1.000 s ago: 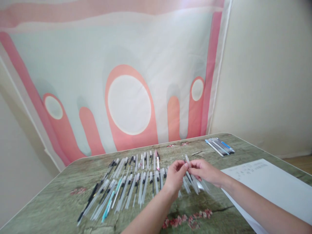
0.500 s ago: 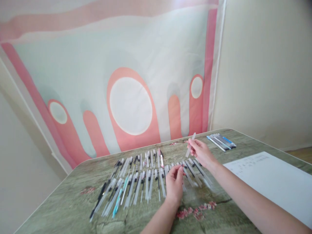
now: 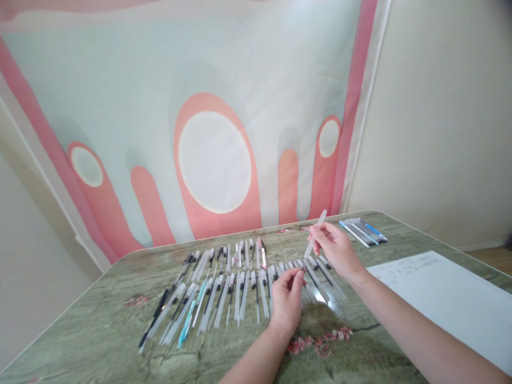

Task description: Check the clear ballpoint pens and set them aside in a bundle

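My right hand [image 3: 334,248] pinches a translucent white pen barrel [image 3: 319,226], held slanted above the table with its upper end leaning right. Just below and to the left, my left hand [image 3: 287,301] is closed, thumb against forefinger. A small dark tip shows at those fingertips, close to the barrel's lower end; what it belongs to is hidden. Around and behind the left hand lie rows of loose pen parts: clear barrels [image 3: 240,293], dark refills [image 3: 257,301] and caps. Some of them are covered by my hands.
A turquoise pen [image 3: 187,325] and a black pen [image 3: 154,322] lie at the row's left end. A pink-and-white pen [image 3: 263,256] lies in the back row. Blue and grey pens [image 3: 364,233] are bundled at the back right. A white sheet [image 3: 444,293] covers the table's right side.
The camera view has shifted a little. The barrel in my right hand has turned slightly and its lower end is nearer my left fingertips. My left hand stays closed in nearly the same place.
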### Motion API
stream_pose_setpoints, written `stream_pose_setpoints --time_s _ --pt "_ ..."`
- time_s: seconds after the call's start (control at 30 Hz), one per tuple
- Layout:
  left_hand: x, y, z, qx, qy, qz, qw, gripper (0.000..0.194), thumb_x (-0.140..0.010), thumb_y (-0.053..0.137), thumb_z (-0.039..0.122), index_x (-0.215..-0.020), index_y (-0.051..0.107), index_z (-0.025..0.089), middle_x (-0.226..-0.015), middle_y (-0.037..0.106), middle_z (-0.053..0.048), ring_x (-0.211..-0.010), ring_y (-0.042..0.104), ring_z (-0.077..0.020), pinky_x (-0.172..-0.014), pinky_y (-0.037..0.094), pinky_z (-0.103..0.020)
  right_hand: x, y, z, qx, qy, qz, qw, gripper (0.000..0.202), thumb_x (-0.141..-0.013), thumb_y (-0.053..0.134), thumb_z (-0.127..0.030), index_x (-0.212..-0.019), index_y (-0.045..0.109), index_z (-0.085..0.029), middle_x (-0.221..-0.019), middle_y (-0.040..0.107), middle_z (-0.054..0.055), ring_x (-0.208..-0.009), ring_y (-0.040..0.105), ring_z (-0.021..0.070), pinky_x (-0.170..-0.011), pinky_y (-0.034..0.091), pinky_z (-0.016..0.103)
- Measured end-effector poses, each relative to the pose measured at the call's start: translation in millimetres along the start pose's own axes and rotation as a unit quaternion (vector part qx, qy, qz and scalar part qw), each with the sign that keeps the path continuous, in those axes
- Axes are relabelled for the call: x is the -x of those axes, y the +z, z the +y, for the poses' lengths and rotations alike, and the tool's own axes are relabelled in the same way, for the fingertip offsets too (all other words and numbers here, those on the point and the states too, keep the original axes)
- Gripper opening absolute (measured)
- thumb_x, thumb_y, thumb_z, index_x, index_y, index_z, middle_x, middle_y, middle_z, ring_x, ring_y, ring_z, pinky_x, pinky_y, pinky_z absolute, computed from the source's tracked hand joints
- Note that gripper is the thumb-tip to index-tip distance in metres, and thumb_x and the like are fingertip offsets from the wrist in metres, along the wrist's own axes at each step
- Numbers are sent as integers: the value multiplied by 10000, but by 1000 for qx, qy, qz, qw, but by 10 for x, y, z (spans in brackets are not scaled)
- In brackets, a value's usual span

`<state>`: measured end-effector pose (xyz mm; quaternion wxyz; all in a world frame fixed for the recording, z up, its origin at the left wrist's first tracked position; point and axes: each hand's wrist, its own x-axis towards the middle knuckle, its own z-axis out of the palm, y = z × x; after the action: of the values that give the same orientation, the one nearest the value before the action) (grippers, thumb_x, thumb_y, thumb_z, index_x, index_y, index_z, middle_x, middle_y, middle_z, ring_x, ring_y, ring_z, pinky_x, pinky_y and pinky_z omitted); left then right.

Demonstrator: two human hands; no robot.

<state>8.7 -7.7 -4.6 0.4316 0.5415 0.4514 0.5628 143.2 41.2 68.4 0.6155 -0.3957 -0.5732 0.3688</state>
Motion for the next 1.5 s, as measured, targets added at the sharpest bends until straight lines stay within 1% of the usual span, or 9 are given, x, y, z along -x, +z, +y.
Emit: stream_pose_setpoints --time_s 0.2,0.4,0.53,0.7,0.97,1.07,1.17,1.3,1.5 --pt "-3 -1 23 13 -18 -1 1000 346 -741 544 442 -861 656 137 -676 600 -32 -656 520 -153 -646 413 -252 7 -6 43 16 16 -30 999 308 -762 531 -486 -748 526 -178 -620 557 -2 -429 461 83 -409 381 210" --pt "-5 2 -2 33 -89 -54 994 411 -733 513 520 -738 649 132 -557 539 -7 -450 378 -80 -436 296 -197 41 37 112 16 38 -62 997 310 -760 538 -478 -720 521 -171 -531 503 -34 -413 440 79 -418 368 208" --pt "13 25 3 88 -110 -101 985 434 -769 480 509 -926 616 128 -545 541 9 -372 222 -36 -381 165 -188 32 24 141 -1 66 -76 995 338 -755 532 -499 -695 519 -167 -461 461 -52 -389 419 74 -418 363 206" --pt "33 36 64 146 -130 -124 973 497 -775 495 481 -1136 497 141 -545 563 13 -361 215 -28 -381 137 -183 8 -19 209 -38 110 -96 989 342 -738 556 -496 -667 514 -163 -455 442 -60 -381 390 60 -393 338 189" --pt "24 16 161 208 -154 -120 958 424 -791 410 551 -910 495 153 -501 525 32 -321 182 -20 -346 87 -177 116 84 230 17 102 -153 983 308 -745 555 -470 -693 531 -167 -498 482 -47 -435 425 75 -441 356 200" --pt "16 22 151 226 -192 -117 948 448 -769 410 592 -904 474 170 -463 483 58 -301 165 -20 -333 76 -169 175 168 243 61 74 -140 985 316 -738 560 -473 -662 525 -168 -566 484 -39 -510 449 83 -501 385 205" --pt "-46 -12 134 277 -248 -123 920 441 -754 443 589 -850 489 161 -445 440 65 -297 140 -13 -325 53 -161 204 204 282 60 104 -160 980 311 -758 527 -487 -767 532 -176 -636 514 -27 -552 488 97 -537 416 219" --pt "-228 -174 120 386 -302 -44 871 358 -799 452 490 -718 456 141 -455 371 72 -302 115 6 -317 40 -140 256 213 316 99 74 -191 974 345 -764 544 -451 -984 514 -187 -797 553 2 -573 500 91 -539 404 214" --pt "-367 -383 72 478 -234 89 842 174 -863 396 331 -822 447 170 -508 388 73 -298 220 -17 -305 153 -133 455 345 274 152 -32 -337 929 293 -712 646 -338 -960 564 -205 -778 539 -11 -548 439 79 -513 369 204"
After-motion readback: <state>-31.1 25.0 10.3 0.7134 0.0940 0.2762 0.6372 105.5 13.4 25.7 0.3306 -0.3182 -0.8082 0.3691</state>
